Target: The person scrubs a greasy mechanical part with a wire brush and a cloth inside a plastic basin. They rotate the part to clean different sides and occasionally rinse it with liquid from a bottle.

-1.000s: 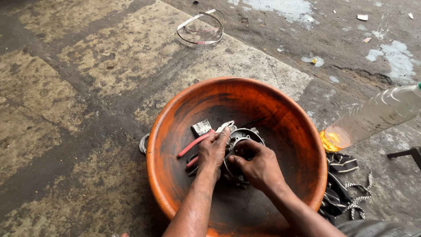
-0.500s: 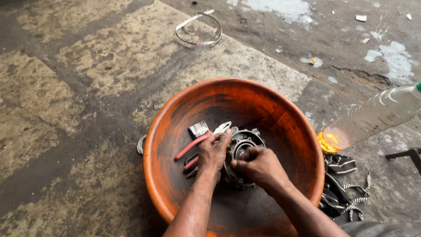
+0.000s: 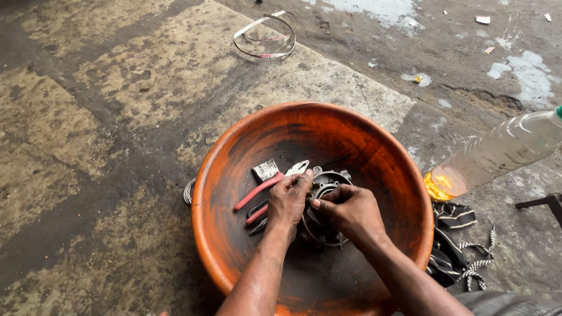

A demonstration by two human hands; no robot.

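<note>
Orange basin [image 3: 246,140], pink-handled pliers [image 3: 257,192]

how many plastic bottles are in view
1. A clear plastic bottle lies tilted at the right edge, beside the orange basin, with a little yellow liquid at its lower end. Its cap end is cut off by the frame; others may lie out of view.

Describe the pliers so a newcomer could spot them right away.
Find the big orange basin on the concrete floor. Inside it, just left of the left hand, lie the pliers. Their pink handles set them apart from the grey metal part under the hands.
</note>
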